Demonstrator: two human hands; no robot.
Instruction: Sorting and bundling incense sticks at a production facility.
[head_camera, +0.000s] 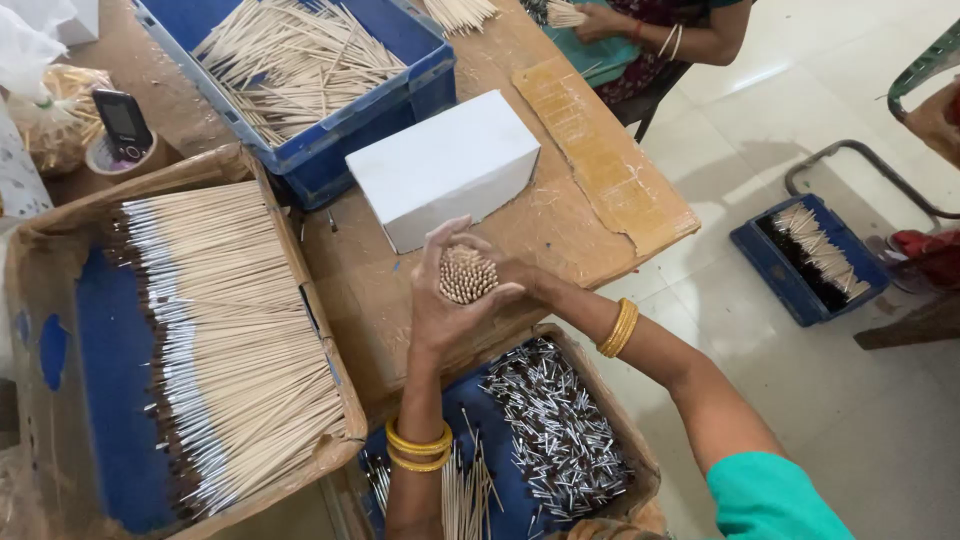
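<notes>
While the head camera looks down over a wooden table (560, 215), the person's left hand (445, 300) and right hand (510, 270) wrap closely around one bundle of thin sticks (467, 275), held end-on above the table's near edge so that the round tips face the camera. Both hands grip the bundle tightly from either side; gold bangles sit on each wrist.

To the left, a cardboard tray (45, 300) with a blue lining holds a thick row of long pale sticks laid side by side. Behind it, a blue plastic crate (400, 100) holds a looser heap of the same sticks. Below the hands, a second cardboard box (640, 470) with a blue lining holds a pile of small dark and silvery pieces, with a few sticks at its left. On the floor to the right, a small blue tray (770, 265) holds more sticks.

A plain white rectangular box (440, 165) lies closed on the table just beyond the hands. At the table's far end, another person's hand (595, 20) holds a bundle of sticks.
</notes>
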